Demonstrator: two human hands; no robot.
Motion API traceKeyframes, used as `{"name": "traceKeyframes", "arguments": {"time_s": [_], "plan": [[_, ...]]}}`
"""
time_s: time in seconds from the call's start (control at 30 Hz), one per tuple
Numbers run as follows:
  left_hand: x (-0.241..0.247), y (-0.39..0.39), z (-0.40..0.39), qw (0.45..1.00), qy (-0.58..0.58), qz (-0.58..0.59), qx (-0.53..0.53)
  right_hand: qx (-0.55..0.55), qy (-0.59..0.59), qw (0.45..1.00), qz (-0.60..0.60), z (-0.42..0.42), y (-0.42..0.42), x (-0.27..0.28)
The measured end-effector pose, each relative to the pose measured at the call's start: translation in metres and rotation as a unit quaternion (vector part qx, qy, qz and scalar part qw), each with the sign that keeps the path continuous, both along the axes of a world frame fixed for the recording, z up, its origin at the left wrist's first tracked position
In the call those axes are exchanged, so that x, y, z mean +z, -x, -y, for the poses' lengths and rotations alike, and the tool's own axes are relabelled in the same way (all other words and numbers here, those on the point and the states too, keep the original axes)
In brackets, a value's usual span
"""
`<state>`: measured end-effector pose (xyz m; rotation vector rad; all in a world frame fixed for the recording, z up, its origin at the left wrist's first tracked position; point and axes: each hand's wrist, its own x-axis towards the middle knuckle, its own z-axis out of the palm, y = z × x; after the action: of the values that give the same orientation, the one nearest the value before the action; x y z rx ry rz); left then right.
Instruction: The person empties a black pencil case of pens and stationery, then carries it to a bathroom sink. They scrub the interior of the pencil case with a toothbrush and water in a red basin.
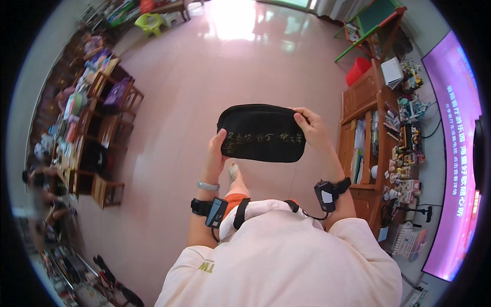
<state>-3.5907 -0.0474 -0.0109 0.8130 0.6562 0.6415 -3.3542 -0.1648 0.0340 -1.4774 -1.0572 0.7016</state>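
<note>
A black zip pouch (261,122) with rounded corners is held up in front of me, its broad face towards the camera. Handwriting in a pale colour runs across that face. At its left end, my left hand (218,151) grips the edge with the thumb on the near face. My right hand (312,126) pinches the upper right corner, thumb in front, the other fingers partly hidden. Below the pouch, one sandalled foot (234,171) shows on the tiled floor (184,96).
To my right stands a wooden cabinet (358,192) topped with small figures, beside a large lit television (452,153). Wooden chairs (111,130) line a cluttered long table (86,134) on the left, where several people sit. Ahead are a red bucket (358,71) and a green-framed easel (372,27).
</note>
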Motion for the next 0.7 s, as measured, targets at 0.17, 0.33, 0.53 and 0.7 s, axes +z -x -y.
{"name": "traceKeyframes", "arguments": {"time_s": [0.17,0.33,0.53,0.7], "plan": [[0.011,-0.069,-0.113,1.000,-0.004,-0.009,-0.013,-0.064,-0.012,0.998,-0.001,-0.093,-0.050,0.008],[0.022,-0.130,-0.195,0.999,0.004,0.004,-0.035,-0.152,0.001,0.987,0.045,-0.156,-0.095,0.011],[0.015,-0.210,-0.276,0.997,-0.005,0.035,-0.075,-0.187,0.009,0.982,0.034,-0.231,-0.175,-0.016],[0.021,-0.277,-0.364,0.998,-0.003,0.051,-0.046,-0.144,-0.023,0.989,-0.015,-0.331,-0.255,-0.031]]}}
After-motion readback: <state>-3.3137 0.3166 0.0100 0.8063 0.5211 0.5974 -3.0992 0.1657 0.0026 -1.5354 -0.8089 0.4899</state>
